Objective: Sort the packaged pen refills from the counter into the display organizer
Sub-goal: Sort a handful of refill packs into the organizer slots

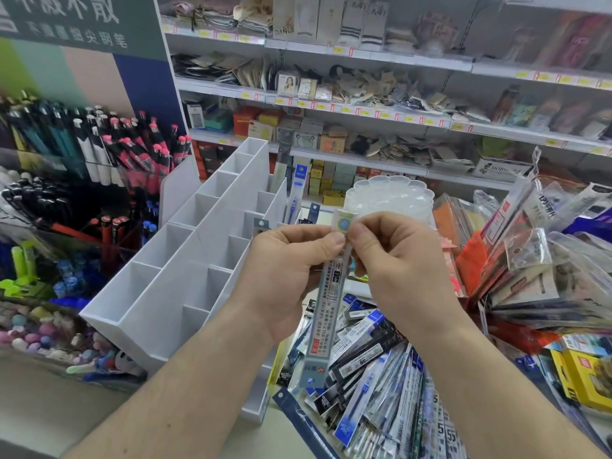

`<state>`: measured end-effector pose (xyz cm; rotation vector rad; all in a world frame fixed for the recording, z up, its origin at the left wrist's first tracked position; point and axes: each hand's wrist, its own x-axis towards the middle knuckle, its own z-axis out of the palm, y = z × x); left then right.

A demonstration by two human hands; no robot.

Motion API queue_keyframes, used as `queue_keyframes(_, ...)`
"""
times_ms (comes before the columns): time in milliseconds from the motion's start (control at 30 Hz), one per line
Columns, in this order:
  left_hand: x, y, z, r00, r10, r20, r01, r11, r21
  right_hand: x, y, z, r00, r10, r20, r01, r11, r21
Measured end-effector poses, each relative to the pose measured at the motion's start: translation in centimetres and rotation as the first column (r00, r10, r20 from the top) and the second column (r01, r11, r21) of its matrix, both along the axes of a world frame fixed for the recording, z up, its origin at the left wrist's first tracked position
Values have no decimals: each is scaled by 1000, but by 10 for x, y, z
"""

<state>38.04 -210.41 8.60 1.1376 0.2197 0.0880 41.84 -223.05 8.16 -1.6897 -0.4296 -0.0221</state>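
A long grey-blue refill pack (323, 313) hangs upright in mid-air in front of me. My left hand (284, 276) grips its upper part from the left, and my right hand (394, 270) pinches its top tab from the right. Below them a pile of refill packs (381, 385) in blue, black and white wrappers covers the counter. The white display organizer (185, 260) with several open compartments stands to the left of my hands. A few refill packs (294, 193) stand upright in its far compartments.
Pen racks (82, 167) fill the left side. A clear scalloped plastic tray (390, 197) stands behind my hands. Packaged stationery (530, 260) fans out on the right, with a yellow box (583, 376) near the edge. Store shelves (364, 111) run across the back.
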Motion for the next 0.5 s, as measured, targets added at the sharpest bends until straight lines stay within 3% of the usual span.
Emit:
queue_keyframes(100,0,0,-3,1000,23,-3,-23,999,32,0,1,-3,999,7,35,-6,1000,-25)
queue_keyframes(367,1,-9,-16,970,235,58,-237,971,34,-2,10,-9,989,20,-145,-9,997,77)
queue_keyframes(500,3,-9,-18,970,231,77,-235,970,62,-2,12,-13,998,-31,-56,36,995,98)
